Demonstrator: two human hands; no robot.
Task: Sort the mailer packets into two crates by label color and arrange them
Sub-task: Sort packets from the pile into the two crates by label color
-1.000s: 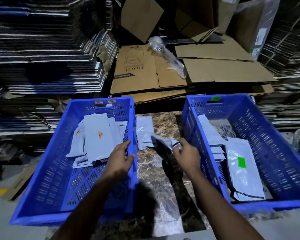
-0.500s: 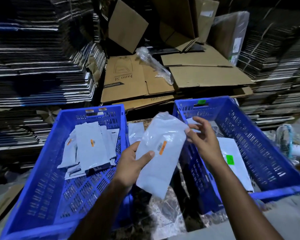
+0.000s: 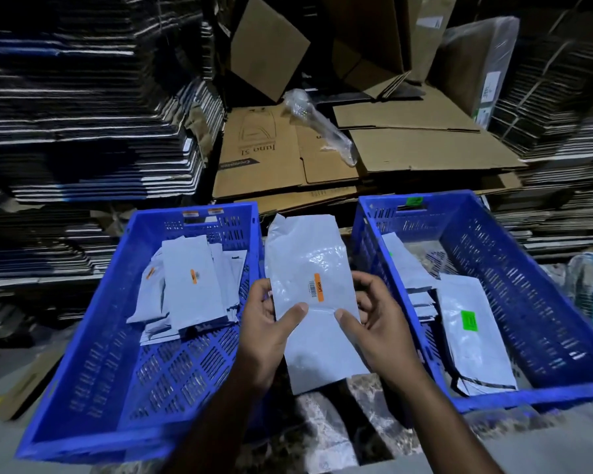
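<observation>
- Since half a second ago the grey mailer packet (image 3: 310,302) has swung from a tilt to nearly upright, and the right hand (image 3: 379,321) has dropped from its top edge to its lower right side.
- Its orange label (image 3: 319,287) sits beside a small barcode; the print on it is too small to read.
- Both hands grasp it: the left hand (image 3: 266,328) with thumb over the front at the lower left, the right hand likewise at the lower right. It hangs over the marbled surface (image 3: 326,436) between the two crates.
- Left blue crate (image 3: 93,388): two orange tags on its far rim, a pile of grey packets (image 3: 189,289) toward the far end, two orange labels showing.
- Right blue crate (image 3: 528,295): one green tag on its far rim, packets along its left wall, one green label (image 3: 469,320) showing.
- Behind, a flattened carton (image 3: 264,155) reads "Juno 5L", upside down.
</observation>
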